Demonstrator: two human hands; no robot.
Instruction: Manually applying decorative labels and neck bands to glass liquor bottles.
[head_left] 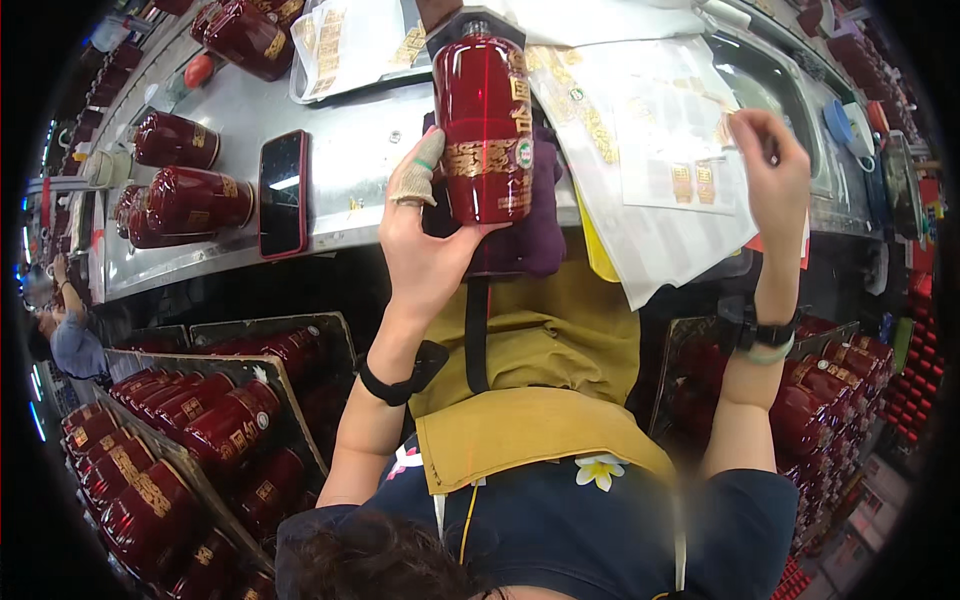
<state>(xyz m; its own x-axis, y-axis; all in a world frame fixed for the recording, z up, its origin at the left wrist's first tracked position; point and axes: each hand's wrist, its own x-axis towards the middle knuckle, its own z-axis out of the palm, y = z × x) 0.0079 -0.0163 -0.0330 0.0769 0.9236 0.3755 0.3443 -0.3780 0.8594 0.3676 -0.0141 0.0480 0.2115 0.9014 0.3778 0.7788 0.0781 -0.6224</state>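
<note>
Red bottle (pixel 482 105) lies over purple cloth (pixel 546 205), left hand (pixel 425 240) curled around its side and base. Right hand (pixel 775 160) is bent beside the decal sheet (pixel 655 140); cannot tell whether it pinches anything. Slackened left grip could let the bottle roll.

From here I see the left hand (pixel 425 250) holding a dark-red bottle (pixel 480 110), the right hand (pixel 780 182) near a gold decal sheet (pixel 655 130)
</note>
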